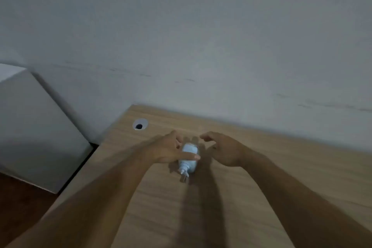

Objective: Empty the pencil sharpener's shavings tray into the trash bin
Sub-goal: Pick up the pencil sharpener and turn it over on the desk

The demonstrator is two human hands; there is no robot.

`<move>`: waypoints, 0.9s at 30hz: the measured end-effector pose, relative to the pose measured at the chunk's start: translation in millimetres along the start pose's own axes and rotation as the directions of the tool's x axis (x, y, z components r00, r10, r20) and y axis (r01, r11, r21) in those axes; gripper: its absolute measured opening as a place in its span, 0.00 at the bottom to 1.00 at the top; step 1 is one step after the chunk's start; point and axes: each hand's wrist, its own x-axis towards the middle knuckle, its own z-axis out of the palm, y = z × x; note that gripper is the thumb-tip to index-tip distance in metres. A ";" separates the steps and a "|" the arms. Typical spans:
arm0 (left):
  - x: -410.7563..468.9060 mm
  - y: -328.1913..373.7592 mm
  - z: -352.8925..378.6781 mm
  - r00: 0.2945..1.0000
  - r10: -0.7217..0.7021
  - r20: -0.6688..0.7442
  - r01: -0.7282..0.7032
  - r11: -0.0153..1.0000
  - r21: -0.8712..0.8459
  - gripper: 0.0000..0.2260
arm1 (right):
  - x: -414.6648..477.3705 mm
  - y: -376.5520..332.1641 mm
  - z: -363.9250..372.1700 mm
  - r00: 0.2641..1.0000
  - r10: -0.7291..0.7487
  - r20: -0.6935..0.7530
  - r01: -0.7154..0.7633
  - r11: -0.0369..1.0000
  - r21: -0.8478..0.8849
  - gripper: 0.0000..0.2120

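Observation:
A small pale blue and white pencil sharpener [188, 160] with a crank handle at its near end stands on the wooden desk [261, 177]. My left hand [170, 150] wraps its left side, thumb across the front and fingers behind. My right hand [221, 150] hovers just right of the sharpener, fingers curled and apart, not touching it. The frame is blurred and dim, so the shavings tray cannot be made out. No trash bin is in view.
A round cable hole [140, 124] sits near the desk's back left corner. A white cabinet [34, 127] stands left of the desk across a narrow gap. A pale wall [201, 36] runs behind the desk. Dark floor shows at bottom left.

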 end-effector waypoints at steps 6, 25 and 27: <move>18.4 -23.1 44.3 0.994 0.069 -0.084 -0.071 0.997 -0.030 0.52 | 16.8 32.1 49.1 0.987 -0.077 -0.143 0.090 0.993 0.082 0.24; -106.5 -120.2 50.2 0.871 0.294 -0.393 -0.304 0.952 0.038 0.23 | -81.6 -49.9 157.5 0.926 -0.239 -0.292 0.302 0.934 0.193 0.27; -117.1 -136.6 42.5 0.865 0.286 -0.413 -0.303 0.953 0.024 0.24 | -77.5 -63.5 166.1 0.927 -0.256 -0.273 0.311 0.933 0.181 0.26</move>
